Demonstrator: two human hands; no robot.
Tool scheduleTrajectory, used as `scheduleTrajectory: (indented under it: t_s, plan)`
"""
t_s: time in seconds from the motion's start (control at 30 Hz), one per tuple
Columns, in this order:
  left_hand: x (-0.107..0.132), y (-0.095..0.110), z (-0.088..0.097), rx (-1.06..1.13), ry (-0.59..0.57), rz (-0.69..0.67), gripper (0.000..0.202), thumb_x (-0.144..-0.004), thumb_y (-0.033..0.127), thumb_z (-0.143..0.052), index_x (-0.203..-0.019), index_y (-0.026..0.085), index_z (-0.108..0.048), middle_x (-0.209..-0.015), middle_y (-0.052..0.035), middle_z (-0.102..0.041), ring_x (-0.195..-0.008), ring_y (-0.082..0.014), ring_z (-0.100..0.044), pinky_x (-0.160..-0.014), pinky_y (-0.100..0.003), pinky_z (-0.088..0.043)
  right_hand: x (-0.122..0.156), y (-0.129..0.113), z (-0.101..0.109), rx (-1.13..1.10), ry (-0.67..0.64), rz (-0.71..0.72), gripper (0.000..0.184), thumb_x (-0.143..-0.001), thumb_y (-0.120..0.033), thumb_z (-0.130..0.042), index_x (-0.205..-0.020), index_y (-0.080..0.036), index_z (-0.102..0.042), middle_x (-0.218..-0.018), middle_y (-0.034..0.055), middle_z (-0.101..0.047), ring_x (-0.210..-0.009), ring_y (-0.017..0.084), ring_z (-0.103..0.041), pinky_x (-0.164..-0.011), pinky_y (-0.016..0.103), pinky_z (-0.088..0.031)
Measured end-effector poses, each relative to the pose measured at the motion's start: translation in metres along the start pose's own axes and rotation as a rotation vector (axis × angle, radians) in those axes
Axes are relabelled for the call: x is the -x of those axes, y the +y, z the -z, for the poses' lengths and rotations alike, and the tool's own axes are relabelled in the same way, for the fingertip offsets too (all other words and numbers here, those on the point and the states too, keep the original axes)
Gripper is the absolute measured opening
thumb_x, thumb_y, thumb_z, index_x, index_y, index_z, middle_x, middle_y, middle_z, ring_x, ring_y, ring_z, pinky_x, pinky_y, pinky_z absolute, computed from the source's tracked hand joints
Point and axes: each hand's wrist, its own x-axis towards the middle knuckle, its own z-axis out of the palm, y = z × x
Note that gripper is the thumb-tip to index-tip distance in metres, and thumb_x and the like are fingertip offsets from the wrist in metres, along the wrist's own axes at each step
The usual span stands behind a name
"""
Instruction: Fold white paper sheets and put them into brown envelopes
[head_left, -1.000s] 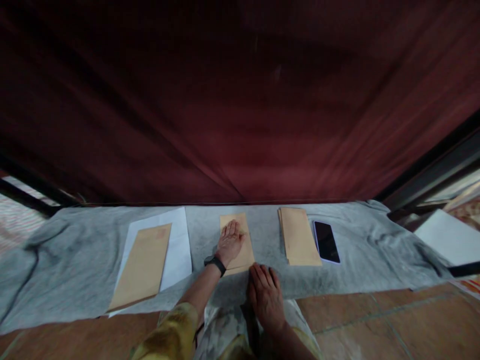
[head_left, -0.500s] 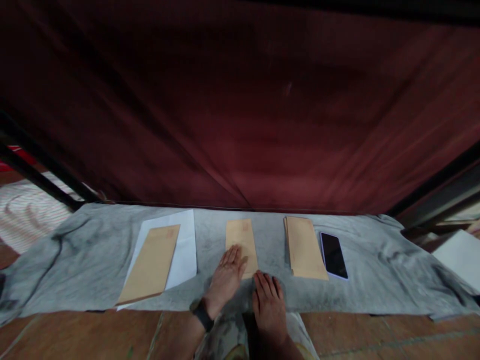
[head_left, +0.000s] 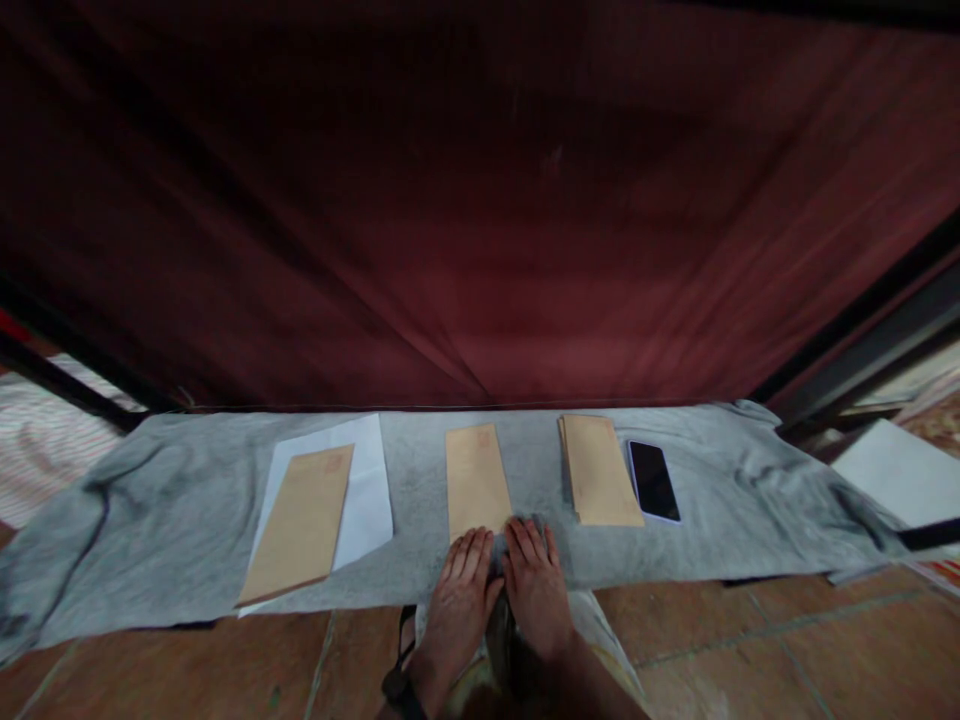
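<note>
Gray cloth [head_left: 409, 490] under our middle envelope [head_left: 478, 478]. We've got left hand [head_left: 459, 592] and right hand [head_left: 537, 592] flat at its near end, ungripping.

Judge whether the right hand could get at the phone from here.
Likely yes: the right hand lies flat, seemingly holding nothing, and the phone is uncovered. The envelope stack is partly between, but could be passed on its near side.

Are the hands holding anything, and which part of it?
Nothing is gripped: the left hand and right hand lie flat, fingertips at the near edge of the middle envelope.
</note>
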Motion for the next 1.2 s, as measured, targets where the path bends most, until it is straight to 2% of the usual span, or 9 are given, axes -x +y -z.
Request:
scheduleTrajectory:
  t_s: [0.1,0.23,0.53,0.87,1.2]
  plan:
    - [0.001,0.0,0.003,0.019,0.003,-0.001,0.052,-0.098,0.027,-0.043,-0.15,0.018,-0.044,-0.146,-0.0123,-0.057,-0.138,-0.0261,-0.051,-0.113,-0.047,-0.045,-0.002,-0.002,-0.004,-0.051,-0.032,0.073,0.053,-0.091,-0.007,-0.048,-0.142,-0.018,-0.057,-0.148,0.0078,-0.056,-0.14,0.022,-0.047,-0.122,0.043,-0.033]
    - [0.008,-0.006,0.001,0.022,0.0,-0.033,0.055,-0.098,0.028,-0.043,-0.152,0.015,-0.041,-0.149,-0.0146,-0.054,-0.14,-0.0269,-0.049,-0.113,-0.047,-0.044,-0.005,-0.003,-0.005,-0.143,-0.109,0.148,0.063,-0.086,-0.002,-0.045,-0.147,-0.017,-0.052,-0.147,0.0079,-0.058,-0.139,0.018,-0.05,-0.121,0.038,-0.036]
    - [0.015,-0.008,-0.001,-0.042,0.003,-0.012,0.061,-0.101,0.031,-0.041,-0.158,0.013,-0.029,-0.158,-0.0141,-0.043,-0.147,-0.025,-0.04,-0.117,-0.045,-0.04,-0.005,-0.006,0.005,-0.177,-0.135,0.125,0.057,-0.092,-0.01,-0.049,-0.148,-0.019,-0.05,-0.148,0.0067,-0.056,-0.139,0.019,-0.049,-0.123,0.04,-0.032]
    - [0.02,-0.011,-0.003,-0.206,0.07,0.034,0.059,-0.101,0.031,-0.044,-0.157,0.016,-0.034,-0.157,-0.01,-0.046,-0.148,-0.0237,-0.038,-0.12,-0.044,-0.033,-0.002,-0.004,-0.001,-0.076,-0.088,0.083,0.047,-0.099,-0.029,-0.055,-0.146,-0.022,-0.053,-0.15,0.0045,-0.055,-0.141,0.019,-0.046,-0.125,0.041,-0.021]
    - [0.017,-0.009,-0.005,-0.263,0.02,0.047,0.052,-0.1,0.032,-0.045,-0.15,0.02,-0.047,-0.154,-0.0102,-0.05,-0.145,-0.0268,-0.042,-0.117,-0.046,-0.035,0.0,-0.003,-0.002,-0.062,-0.101,0.091,0.047,-0.1,-0.03,-0.052,-0.147,-0.025,-0.051,-0.153,0.0035,-0.052,-0.142,0.021,-0.046,-0.124,0.042,-0.021]
